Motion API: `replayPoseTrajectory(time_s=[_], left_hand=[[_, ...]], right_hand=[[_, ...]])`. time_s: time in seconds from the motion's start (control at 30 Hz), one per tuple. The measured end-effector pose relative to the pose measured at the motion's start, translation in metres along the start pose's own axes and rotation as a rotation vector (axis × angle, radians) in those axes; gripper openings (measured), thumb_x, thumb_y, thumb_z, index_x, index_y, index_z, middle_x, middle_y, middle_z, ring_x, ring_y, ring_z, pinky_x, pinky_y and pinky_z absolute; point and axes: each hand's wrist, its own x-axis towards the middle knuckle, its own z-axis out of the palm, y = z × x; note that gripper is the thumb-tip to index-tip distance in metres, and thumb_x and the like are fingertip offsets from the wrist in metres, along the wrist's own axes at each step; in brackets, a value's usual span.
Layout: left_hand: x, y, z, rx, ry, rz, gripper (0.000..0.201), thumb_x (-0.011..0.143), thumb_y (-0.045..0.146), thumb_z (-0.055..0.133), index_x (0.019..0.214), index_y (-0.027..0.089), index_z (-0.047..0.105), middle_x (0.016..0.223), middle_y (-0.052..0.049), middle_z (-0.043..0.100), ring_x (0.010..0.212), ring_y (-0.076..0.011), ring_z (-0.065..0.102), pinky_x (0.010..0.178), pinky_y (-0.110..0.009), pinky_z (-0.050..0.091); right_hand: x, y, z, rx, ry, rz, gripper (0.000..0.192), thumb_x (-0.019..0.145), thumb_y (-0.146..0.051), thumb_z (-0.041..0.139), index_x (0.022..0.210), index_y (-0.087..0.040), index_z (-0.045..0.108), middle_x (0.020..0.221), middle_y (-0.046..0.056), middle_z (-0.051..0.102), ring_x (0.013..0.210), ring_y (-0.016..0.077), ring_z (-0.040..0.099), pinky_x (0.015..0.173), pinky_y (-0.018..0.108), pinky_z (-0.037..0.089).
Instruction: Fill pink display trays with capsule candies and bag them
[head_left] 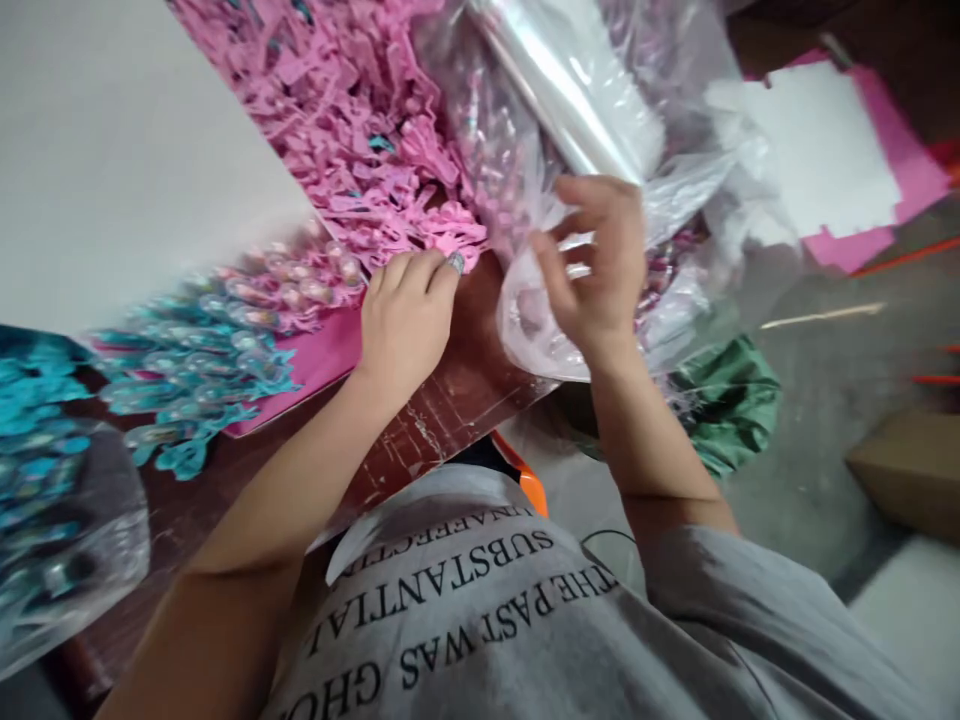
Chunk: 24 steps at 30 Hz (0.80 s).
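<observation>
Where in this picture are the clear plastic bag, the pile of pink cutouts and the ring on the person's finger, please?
clear plastic bag (540,330): head view, its lower bulge.
pile of pink cutouts (352,110): head view, middle of the heap.
ring (455,262): head view, on a left-hand finger.

Your clear plastic bag (600,330) hangs crumpled and open-mouthed off the table edge, pink pieces showing through it. Just beside it, your heap of pink bow-shaped pieces (375,130) sprawls loose across the tabletop.
</observation>
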Motion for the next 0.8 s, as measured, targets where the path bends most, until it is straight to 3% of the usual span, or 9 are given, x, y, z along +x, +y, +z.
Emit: replayPoseTrajectory(time_s=[0.07,0.13,0.17,0.23,0.33,0.43,0.6,0.7,0.8], left_hand=[[0.023,-0.005,0.044,-0.099,0.006,-0.06,0.033,0.108,0.027,0.048,0.127,0.026,0.075,0.134,-0.013,0.075,0.133,-0.0348,0.063,0.116,-0.051,0.047],[0.043,-0.008,0.071,-0.061,-0.075,-0.171,0.04,0.107,0.026,0.049,0.14,0.021,0.069,0.143,-0.018,0.071,0.138,-0.0376,0.059,0.117,-0.054,0.046],[0.048,-0.005,0.076,0.003,-0.156,-0.223,0.044,0.106,0.026,0.049,0.147,0.017,0.065,0.147,-0.021,0.068,0.14,-0.0394,0.057,0.118,-0.056,0.046],[0.048,0.007,0.07,0.155,-0.34,-0.272,0.052,0.106,0.025,0.052,0.155,0.011,0.057,0.151,-0.025,0.063,0.143,-0.0423,0.055,0.119,-0.058,0.045],[0.025,0.038,0.043,0.254,-0.517,-0.232,0.054,0.106,0.027,0.057,0.156,0.006,0.055,0.15,-0.025,0.064,0.14,-0.0424,0.059,0.119,-0.054,0.047],[0.003,0.057,0.02,0.2,-0.564,-0.201,0.048,0.108,0.027,0.058,0.15,0.005,0.06,0.144,-0.023,0.068,0.133,-0.037,0.065,0.116,-0.047,0.052],[0.001,0.046,-0.006,0.235,-0.458,-0.181,0.029,0.107,0.014,0.054,0.131,0.011,0.071,0.137,-0.018,0.072,0.127,-0.0324,0.067,0.112,-0.045,0.054],[0.0,0.05,-0.011,0.254,-0.525,-0.096,0.023,0.107,0.015,0.055,0.119,0.013,0.075,0.12,-0.016,0.076,0.116,-0.0319,0.07,0.102,-0.044,0.056],[-0.016,0.061,-0.003,0.214,-0.597,0.036,0.019,0.108,0.021,0.06,0.112,0.015,0.077,0.11,-0.013,0.077,0.108,-0.0307,0.07,0.09,-0.041,0.056]], right_hand=[[-0.014,0.045,-0.038,-0.122,0.131,0.102,0.032,0.112,-0.048,0.049,0.134,-0.031,0.064,0.132,0.012,0.067,0.103,0.0242,0.07,0.074,0.037,0.061],[-0.027,0.093,-0.066,-0.28,0.047,0.154,0.032,0.11,-0.047,0.048,0.124,-0.025,0.068,0.116,0.012,0.07,0.103,0.0268,0.07,0.082,0.042,0.061],[-0.033,0.114,-0.075,-0.351,-0.031,0.201,0.033,0.109,-0.046,0.05,0.122,-0.023,0.07,0.114,0.013,0.071,0.103,0.0278,0.07,0.086,0.044,0.06],[-0.042,0.149,-0.081,-0.473,-0.168,0.304,0.038,0.107,-0.044,0.05,0.126,-0.019,0.071,0.118,0.017,0.072,0.11,0.0302,0.069,0.099,0.049,0.056],[-0.047,0.178,-0.07,-0.598,-0.26,0.425,0.047,0.106,-0.045,0.052,0.134,-0.012,0.069,0.129,0.024,0.071,0.126,0.0366,0.063,0.114,0.057,0.045],[-0.046,0.188,-0.052,-0.653,-0.293,0.459,0.051,0.102,-0.047,0.055,0.133,-0.008,0.07,0.133,0.027,0.069,0.133,0.0424,0.058,0.116,0.063,0.04],[-0.051,0.189,-0.05,-0.575,-0.236,0.406,0.037,0.1,-0.036,0.052,0.124,-0.014,0.07,0.128,0.024,0.072,0.127,0.0436,0.062,0.111,0.064,0.042],[-0.06,0.171,-0.064,-0.408,-0.081,0.327,0.031,0.101,-0.042,0.058,0.121,-0.021,0.069,0.121,0.021,0.073,0.111,0.0394,0.067,0.103,0.06,0.048],[-0.077,0.132,-0.073,-0.275,0.07,0.281,0.031,0.1,-0.044,0.066,0.121,-0.022,0.07,0.112,0.018,0.073,0.096,0.0309,0.066,0.089,0.05,0.053]])
